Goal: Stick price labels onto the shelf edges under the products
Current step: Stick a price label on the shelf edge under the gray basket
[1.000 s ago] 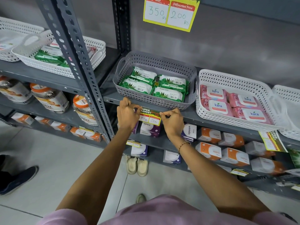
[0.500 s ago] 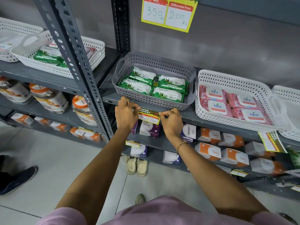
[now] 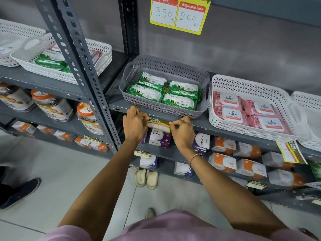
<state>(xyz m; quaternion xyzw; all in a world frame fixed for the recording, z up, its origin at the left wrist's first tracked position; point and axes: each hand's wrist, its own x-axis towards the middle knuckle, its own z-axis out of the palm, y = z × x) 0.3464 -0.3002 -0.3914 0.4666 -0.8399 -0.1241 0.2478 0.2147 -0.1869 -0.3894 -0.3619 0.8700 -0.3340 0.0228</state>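
Observation:
A small price label (image 3: 158, 125), yellow-edged with two white boxes and a green and red header, lies against the grey shelf edge (image 3: 217, 128). It sits under the grey basket (image 3: 205, 79) of green Origami wipes packs (image 3: 180, 101). My left hand (image 3: 135, 125) pinches the label's left end. My right hand (image 3: 182, 130) pinches its right end. Both hands have curled fingers and sit just below the basket's front rim.
A white basket (image 3: 250, 84) of pink Kara packs stands to the right, with another label (image 3: 289, 151) hanging below it. A perforated steel upright (image 3: 83, 75) rises left of my hands. Boxed goods fill lower shelves. A dark shoe (image 3: 19, 193) is on the floor at left.
Both hands stay on the label's ends. The label's lower part has tilted up, so its white boxes face me more and the handwritten prices no longer read.

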